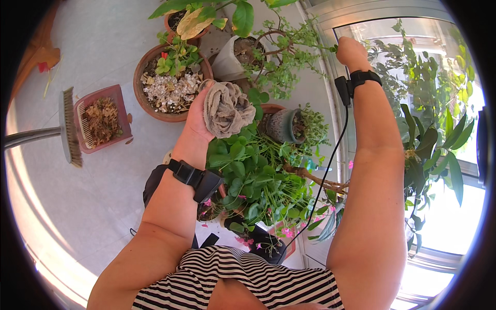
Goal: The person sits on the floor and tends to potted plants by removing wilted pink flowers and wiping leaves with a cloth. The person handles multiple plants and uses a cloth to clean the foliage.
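Note:
My left hand holds a crumpled grey-beige cloth, palm up, over the edge of a round terracotta pot with a small green plant and pale flakes on its soil. Out to the right, my right hand is raised at the edge of the sliding window's frame, its fingers curled. Whether it grips the frame or something else is hidden. Beside it, the twigs of a succulent reach out from a white pot. Both wrists wear black straps with small devices.
A broom lies by a red dustpan of dry debris on the left. Below the cloth stand leafy plants with pink flowers and a grey-green pot. A black cable hangs from the right wrist device. Foliage stands at the glass.

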Motion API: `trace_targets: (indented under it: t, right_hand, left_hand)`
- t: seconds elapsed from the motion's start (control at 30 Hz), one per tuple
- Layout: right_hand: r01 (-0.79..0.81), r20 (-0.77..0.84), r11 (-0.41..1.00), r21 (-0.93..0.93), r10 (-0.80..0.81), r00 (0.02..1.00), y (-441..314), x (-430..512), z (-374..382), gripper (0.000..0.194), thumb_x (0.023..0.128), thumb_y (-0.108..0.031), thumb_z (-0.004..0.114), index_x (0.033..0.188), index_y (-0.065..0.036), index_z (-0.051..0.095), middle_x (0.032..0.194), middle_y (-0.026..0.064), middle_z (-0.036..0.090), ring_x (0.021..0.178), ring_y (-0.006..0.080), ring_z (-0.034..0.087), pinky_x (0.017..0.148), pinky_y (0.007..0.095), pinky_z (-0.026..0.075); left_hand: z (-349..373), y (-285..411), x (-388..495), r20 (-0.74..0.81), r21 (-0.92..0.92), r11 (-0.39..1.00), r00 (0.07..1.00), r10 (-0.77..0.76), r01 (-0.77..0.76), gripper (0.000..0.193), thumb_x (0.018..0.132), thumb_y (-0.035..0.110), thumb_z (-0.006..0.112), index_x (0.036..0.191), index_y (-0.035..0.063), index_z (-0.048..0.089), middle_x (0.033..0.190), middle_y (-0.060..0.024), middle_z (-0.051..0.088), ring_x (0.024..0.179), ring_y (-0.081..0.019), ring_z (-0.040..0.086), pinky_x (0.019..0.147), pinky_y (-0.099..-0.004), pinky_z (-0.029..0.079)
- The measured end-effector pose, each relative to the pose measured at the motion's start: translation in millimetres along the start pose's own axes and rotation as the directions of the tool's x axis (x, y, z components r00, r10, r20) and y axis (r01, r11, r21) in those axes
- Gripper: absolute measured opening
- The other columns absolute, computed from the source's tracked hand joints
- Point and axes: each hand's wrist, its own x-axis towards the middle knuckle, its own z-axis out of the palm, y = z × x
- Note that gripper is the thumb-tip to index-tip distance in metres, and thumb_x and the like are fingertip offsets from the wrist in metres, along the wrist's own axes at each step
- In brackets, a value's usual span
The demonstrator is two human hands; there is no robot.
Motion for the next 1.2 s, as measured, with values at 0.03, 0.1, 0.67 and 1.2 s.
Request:
trace_targets:
  t: [0.03, 0.1, 0.67, 1.2]
  right_hand:
    - [0.001, -0.007, 1.0, -0.002, -0.001, 1.0, -1.3, -0.4, -0.7, 0.025, 0.081, -0.009, 0.053, 0.103, -0.008, 0.064, 0.107, 0.0168, 0.063, 0.101, 0.0328, 0.06, 0.082, 0.0417, 0.05]
    - [-0.025, -0.054, 0.997, 0.067, 0.028, 0.998, -4.1, 3.2, 1.1, 0.026, 0.08, -0.011, 0.053, 0.104, -0.008, 0.064, 0.107, 0.0172, 0.063, 0.1, 0.0333, 0.06, 0.083, 0.0418, 0.049]
    - [-0.17, -0.29, 0.737, 0.655, 0.452, 0.844, 19.5, 50.7, 8.7, 0.032, 0.072, -0.026, 0.052, 0.086, -0.003, 0.07, 0.094, 0.0203, 0.066, 0.093, 0.0346, 0.062, 0.084, 0.0385, 0.047]
    - [0.613, -0.652, 0.246, 0.751, 0.429, 0.626, -152.6, -27.9, -22.1, 0.008, 0.074, -0.007, 0.062, 0.082, -0.006, 0.065, 0.072, 0.0098, 0.064, 0.065, 0.0254, 0.062, 0.063, 0.0348, 0.05]
  left_hand:
    - [-0.3, 0.1, 0.3, -0.003, 0.001, 1.0, 1.0, -0.005, 0.005, 0.019, 0.092, 0.03, 0.052, 0.096, 0.0124, 0.056, 0.098, -0.0065, 0.063, 0.09, -0.0234, 0.062, 0.08, -0.0406, 0.052]
    - [-1.4, 0.5, 0.8, -0.012, 0.002, 1.0, 1.0, -0.019, 0.019, 0.018, 0.092, 0.029, 0.052, 0.096, 0.0127, 0.056, 0.098, -0.0063, 0.063, 0.09, -0.0233, 0.062, 0.08, -0.0405, 0.052]
    - [1.1, 2.2, 0.5, -0.018, 0.005, 1.0, 0.999, 0.027, -0.027, 0.02, 0.091, 0.032, 0.053, 0.096, 0.0125, 0.056, 0.098, -0.0076, 0.063, 0.09, -0.0241, 0.062, 0.081, -0.0409, 0.052]
    - [2.3, -5.3, -0.9, 0.032, 0.009, 0.999, 0.999, 0.044, -0.044, 0.022, 0.093, 0.033, 0.049, 0.097, 0.0118, 0.055, 0.098, -0.0075, 0.063, 0.089, -0.0233, 0.062, 0.08, -0.039, 0.052]
